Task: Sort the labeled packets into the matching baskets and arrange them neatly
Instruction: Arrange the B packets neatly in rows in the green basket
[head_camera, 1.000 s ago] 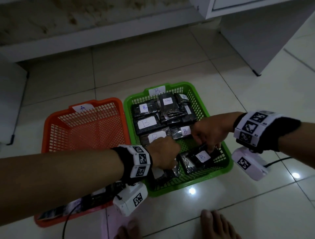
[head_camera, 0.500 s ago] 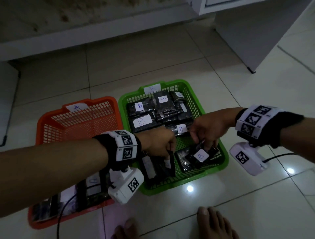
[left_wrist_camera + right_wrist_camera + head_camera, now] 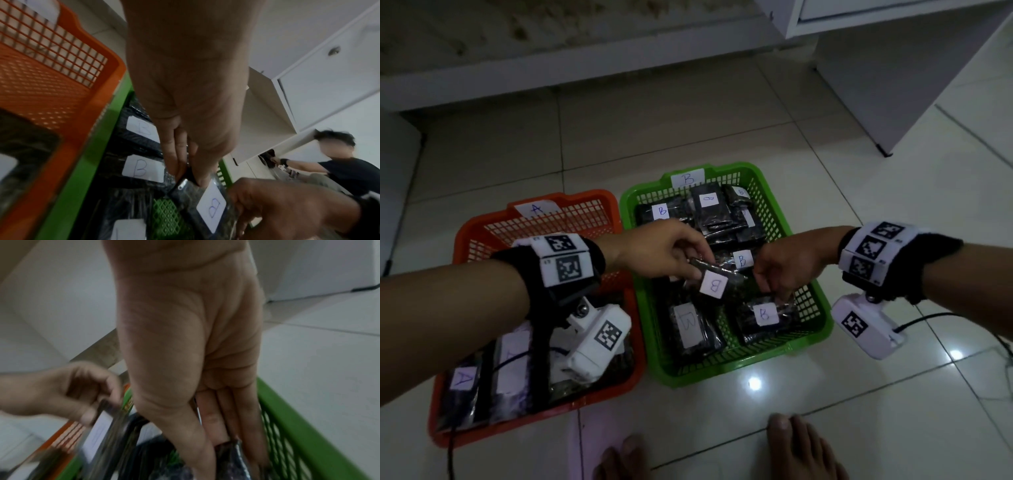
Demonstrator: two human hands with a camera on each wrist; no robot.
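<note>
Left hand (image 3: 661,248) pinches a B packet (image 3: 717,279) above the green basket (image 3: 810,337); right hand (image 3: 787,270) pinches another packet (image 3: 763,317), seemingly clearing space.

Glossy tiled floor (image 3: 893,394), white cabinet (image 3: 893,68)

Left hand (image 3: 657,250) pinches B packet (image 3: 717,279) above green basket (image 3: 808,329); right hand (image 3: 787,265) grips another packet (image 3: 767,317)

orange basket (image 3: 482,226) | green basket (image 3: 811,294) | black packets (image 3: 717,219), white labels (image 3: 714,285)
</note>
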